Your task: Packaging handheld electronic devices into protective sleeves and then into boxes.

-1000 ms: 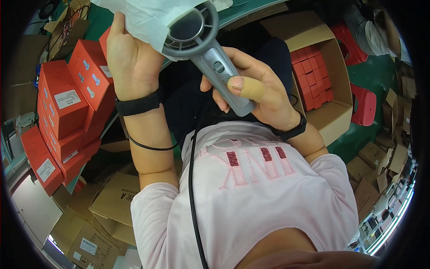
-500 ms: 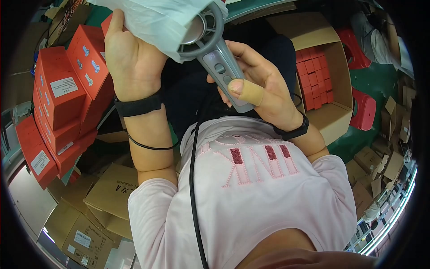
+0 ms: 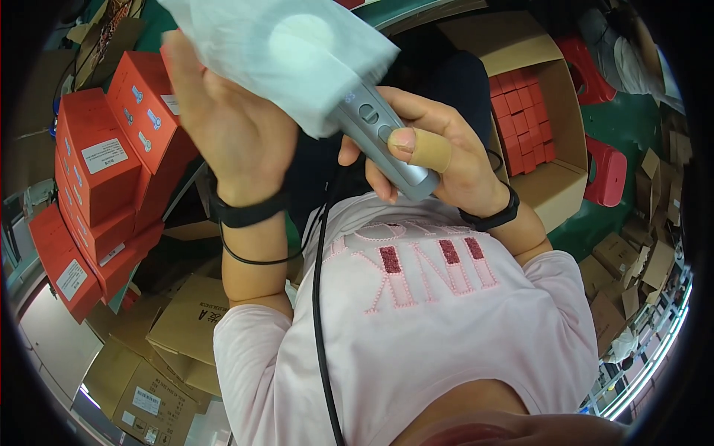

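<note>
My right hand (image 3: 446, 152) is wrapped round the grey handle of a handheld fan (image 3: 387, 145), its bandaged thumb lying along the side by the buttons. A thin white translucent bag (image 3: 245, 56) covers the fan's round head, which shows faintly through it. Beside the bag, my left hand (image 3: 238, 134) is palm up and blurred, with its thumb stretched out. Its other fingers are partly hidden behind the bag, and nothing shows gripped in it. Black bands circle both wrists.
Several red boxes (image 3: 97, 163) are stacked on the left. To the right stands an open carton (image 3: 565, 134) packed with small red boxes, with red stools (image 3: 606, 171) beyond it. Brown cartons (image 3: 190, 320) lie at the lower left. A black cable (image 3: 318, 312) hangs down my front.
The bag has come down over the fan's head, which was partly bare before. My left hand has moved slightly down and its thumb has come away from the bag.
</note>
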The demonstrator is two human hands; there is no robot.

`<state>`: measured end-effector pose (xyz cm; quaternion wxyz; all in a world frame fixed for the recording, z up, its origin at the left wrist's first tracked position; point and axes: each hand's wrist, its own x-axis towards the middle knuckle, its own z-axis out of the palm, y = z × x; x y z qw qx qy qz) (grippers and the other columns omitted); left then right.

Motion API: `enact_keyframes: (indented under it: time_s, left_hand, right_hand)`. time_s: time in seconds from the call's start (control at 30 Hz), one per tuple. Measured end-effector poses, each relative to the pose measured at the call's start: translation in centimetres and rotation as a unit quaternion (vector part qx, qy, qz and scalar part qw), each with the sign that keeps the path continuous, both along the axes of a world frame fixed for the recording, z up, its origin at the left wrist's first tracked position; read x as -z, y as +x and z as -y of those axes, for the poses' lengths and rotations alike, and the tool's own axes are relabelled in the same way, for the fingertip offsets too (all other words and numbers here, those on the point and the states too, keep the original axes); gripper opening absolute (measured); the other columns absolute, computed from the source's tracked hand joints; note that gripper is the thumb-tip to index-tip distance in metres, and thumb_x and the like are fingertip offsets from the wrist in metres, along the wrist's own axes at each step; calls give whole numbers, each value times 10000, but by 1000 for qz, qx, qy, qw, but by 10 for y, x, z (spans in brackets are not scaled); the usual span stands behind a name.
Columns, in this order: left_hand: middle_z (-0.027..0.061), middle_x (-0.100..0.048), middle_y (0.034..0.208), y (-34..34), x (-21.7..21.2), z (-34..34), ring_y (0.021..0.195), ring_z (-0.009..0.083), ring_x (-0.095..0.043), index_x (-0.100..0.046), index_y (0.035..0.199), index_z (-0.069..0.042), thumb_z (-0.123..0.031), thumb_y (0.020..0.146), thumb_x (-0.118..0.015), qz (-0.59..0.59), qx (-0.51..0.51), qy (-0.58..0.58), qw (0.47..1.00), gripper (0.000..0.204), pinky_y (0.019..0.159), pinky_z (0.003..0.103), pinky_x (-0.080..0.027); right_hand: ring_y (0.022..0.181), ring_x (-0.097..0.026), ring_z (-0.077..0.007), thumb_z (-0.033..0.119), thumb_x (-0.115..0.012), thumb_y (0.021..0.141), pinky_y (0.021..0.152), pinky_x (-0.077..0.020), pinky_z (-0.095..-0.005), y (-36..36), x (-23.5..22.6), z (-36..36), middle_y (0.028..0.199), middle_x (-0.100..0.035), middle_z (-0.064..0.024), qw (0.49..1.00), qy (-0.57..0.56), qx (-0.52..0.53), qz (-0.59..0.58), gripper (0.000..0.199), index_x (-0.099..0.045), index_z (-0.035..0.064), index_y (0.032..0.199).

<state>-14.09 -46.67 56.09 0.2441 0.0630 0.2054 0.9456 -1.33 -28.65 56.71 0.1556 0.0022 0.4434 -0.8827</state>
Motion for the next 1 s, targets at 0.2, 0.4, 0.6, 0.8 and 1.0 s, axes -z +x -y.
enact_keyframes:
  time_s: [0.2, 0.4, 0.6, 0.8, 1.0]
  left_hand:
    - [282, -551, 1324, 19, 12, 0, 1166, 421, -577, -479, 1385, 15, -517, 1018, -474, 12, 51, -83, 995, 646, 947, 506, -522]
    - [273, -592, 1231, 13, 14, 1, 1068, 402, -598, -517, 1314, 39, -375, 1000, -532, 72, 148, 10, 986, 520, 919, 475, -532]
    - [297, -589, 1272, 16, 10, 6, 1101, 436, -601, -497, 1350, 52, -375, 1001, -516, 88, 150, 25, 984, 552, 956, 514, -519]
    - [306, -574, 1276, 21, 8, 9, 1115, 446, -589, -505, 1334, 63, -345, 1013, -494, 111, 157, 27, 981, 519, 982, 536, -502]
    - [303, -570, 1261, 23, 10, 10, 1142, 443, -574, -510, 1319, 68, -321, 1023, -479, 124, 169, 62, 976, 491, 1015, 535, -483]
  right_hand:
    - [691, -635, -164, 302, -578, 974, 610, -522, -279, 0, 0, 4, 1076, -655, -187, 999, 21, -44, 17, 591, -445, -53, 1427]
    - [776, -625, -147, 283, -614, 981, 706, -514, -288, 3, 1, 8, 1111, -656, -153, 997, 74, -32, -1, 602, -408, -29, 1453]
    - [786, -629, -153, 281, -617, 985, 734, -517, -294, 5, 1, 9, 1129, -654, -158, 996, 86, -31, -19, 605, -404, -26, 1460]
    - [784, -636, -160, 280, -584, 990, 731, -521, -292, 11, -4, 7, 1125, -652, -163, 997, 68, -45, 11, 605, -395, -18, 1482]
    - [762, -642, -164, 283, -573, 992, 719, -524, -295, 9, -2, 7, 1117, -653, -164, 997, 57, -55, 16, 595, -408, -19, 1478]
